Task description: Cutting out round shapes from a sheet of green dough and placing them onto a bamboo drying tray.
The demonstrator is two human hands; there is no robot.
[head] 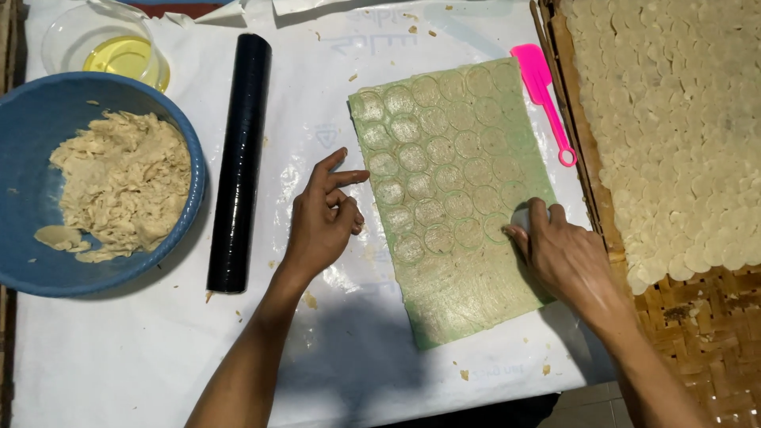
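Observation:
A thin rolled sheet of pale dough (456, 198) lies on a green mat on the white plastic cover, stamped with rows of round cuts. My right hand (564, 257) presses a small white round cutter (521, 219) into the sheet's right edge. Just left of the sheet rests my left hand (325, 215), fingers loosely spread on the plastic, holding nothing, its index finger pointing at the dough's left edge.
A black rolling pin (238, 162) lies left of my left hand. A blue bowl (186, 135) holds dough scraps. A clear bowl of yellow oil (127, 55) sits behind it. A pink spatula (543, 91) lies beside a woven tray (705, 333) covered with cut dough rounds.

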